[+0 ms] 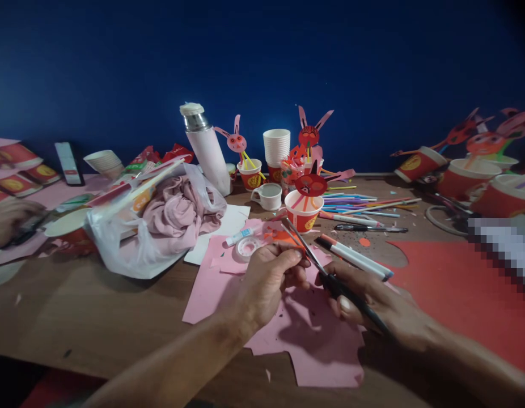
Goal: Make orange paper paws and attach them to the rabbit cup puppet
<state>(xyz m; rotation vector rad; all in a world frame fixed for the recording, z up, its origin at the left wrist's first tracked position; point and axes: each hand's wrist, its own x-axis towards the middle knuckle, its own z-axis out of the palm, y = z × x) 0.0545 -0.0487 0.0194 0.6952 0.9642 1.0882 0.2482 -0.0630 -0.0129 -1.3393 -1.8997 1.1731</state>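
Note:
My right hand [377,303] grips a pair of black-handled scissors [317,262], whose blades point up and to the left, slightly apart. Close against the blades, my left hand [266,277] pinches a small piece of orange-red paper, mostly hidden by the fingers. Beneath both hands lies a ragged-edged sheet of pink paper [330,357]. Just beyond the scissor tips stands a paper cup [303,218] with a red paper animal head [312,185] on straws. A roll of tape [247,247] and a glue tube [240,236] rest beside my left hand.
A plastic bag [126,255] with pink cloth and a leaning white flask [209,158] are at left. Markers [356,258], drinking straws [351,204] and red paper [458,306] lie to the right. Stacked cups [276,147] stand behind. Another person's hand [11,221] is far left.

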